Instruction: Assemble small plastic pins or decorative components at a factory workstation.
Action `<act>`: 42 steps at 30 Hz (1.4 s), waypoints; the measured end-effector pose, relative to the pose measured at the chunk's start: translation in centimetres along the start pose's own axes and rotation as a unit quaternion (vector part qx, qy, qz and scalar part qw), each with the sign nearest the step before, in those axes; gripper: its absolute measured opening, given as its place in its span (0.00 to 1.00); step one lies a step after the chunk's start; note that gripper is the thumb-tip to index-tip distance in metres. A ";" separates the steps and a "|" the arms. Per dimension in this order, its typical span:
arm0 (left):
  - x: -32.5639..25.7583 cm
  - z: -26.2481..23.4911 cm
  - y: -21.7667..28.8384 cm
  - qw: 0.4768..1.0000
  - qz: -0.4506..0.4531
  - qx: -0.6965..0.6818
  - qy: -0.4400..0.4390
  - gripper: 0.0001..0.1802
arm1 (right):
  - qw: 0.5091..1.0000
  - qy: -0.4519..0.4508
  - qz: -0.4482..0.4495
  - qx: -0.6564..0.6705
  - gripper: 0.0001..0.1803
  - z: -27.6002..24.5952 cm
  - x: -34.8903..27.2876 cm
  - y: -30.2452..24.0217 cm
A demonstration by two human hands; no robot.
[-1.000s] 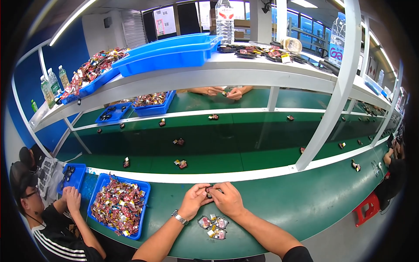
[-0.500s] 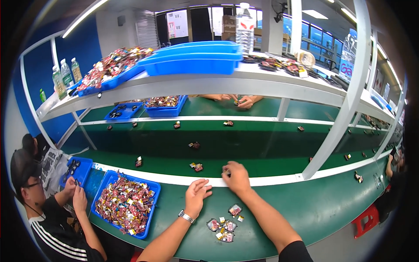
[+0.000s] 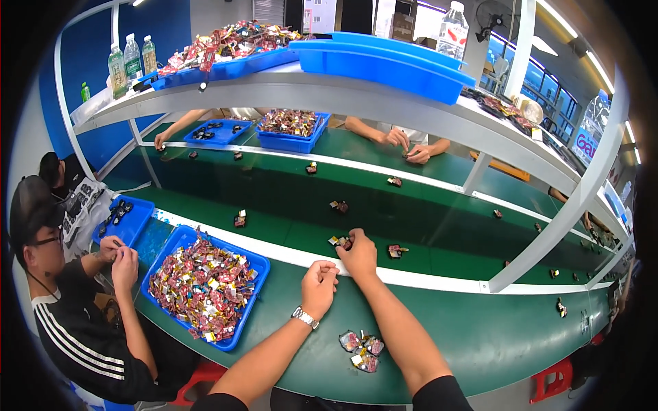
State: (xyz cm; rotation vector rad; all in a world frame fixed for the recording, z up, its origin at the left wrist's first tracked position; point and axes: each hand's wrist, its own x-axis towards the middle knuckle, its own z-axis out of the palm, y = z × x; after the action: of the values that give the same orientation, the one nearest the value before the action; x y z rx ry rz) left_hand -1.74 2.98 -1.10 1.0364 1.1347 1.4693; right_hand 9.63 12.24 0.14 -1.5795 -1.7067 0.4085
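Observation:
My right hand (image 3: pixel 360 255) reaches over the white rail onto the green belt. Its thumb and fingers close on a small electronic part (image 3: pixel 336 241), dark and reddish with white and yellow bits. Just right of it on the belt lies a similar part (image 3: pixel 396 251). My left hand (image 3: pixel 319 286), with a metal watch at the wrist, hovers near the rail's close side; its fingers are curled together and nothing shows in them. Between my forearms, a small group of the same parts (image 3: pixel 363 353) rests on the green table.
Left of me stands a blue tray (image 3: pixel 258 275) heaped with reddish parts. Beside it a co-worker (image 3: pixel 82 322) handles something small near another blue tray (image 3: pixel 142 220). A white shelf beam (image 3: pixel 301 91) and slanted post (image 3: pixel 548 219) frame the belt. Other people's hands (image 3: pixel 411 147) work across it.
My right hand has moved left along the belt to the part there, leaving another part uncovered where it was. The fingers of my left hand have curled in. The view has shifted.

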 end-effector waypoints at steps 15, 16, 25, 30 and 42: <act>-2.1 0.3 2.3 0.890 -0.244 -0.123 -0.365 0.19 | 0.959 -0.144 -0.234 0.069 0.26 -14.3 -10.8 1.2; -2.4 0.6 2.6 0.902 -0.237 -0.147 -0.329 0.19 | 0.965 -0.106 -0.233 0.065 0.23 -14.1 -11.1 1.0; -3.0 1.3 1.7 0.918 -0.211 -0.136 -0.307 0.19 | 0.955 -0.001 -0.296 0.003 0.12 -12.1 -11.8 1.9; -3.0 1.4 1.8 0.924 -0.189 -0.092 -0.321 0.19 | 0.956 -0.059 -0.285 0.038 0.11 -12.5 -11.4 2.5; -3.0 1.3 2.0 0.907 -0.154 -0.102 -0.379 0.21 | 0.969 -0.087 -0.211 0.097 0.07 -12.3 -11.7 2.8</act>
State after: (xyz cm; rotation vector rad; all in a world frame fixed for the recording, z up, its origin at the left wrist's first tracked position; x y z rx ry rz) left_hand -0.40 0.01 0.91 1.0762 0.5292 0.7828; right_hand 19.63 -1.53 2.70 -1.0286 -2.0087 0.4881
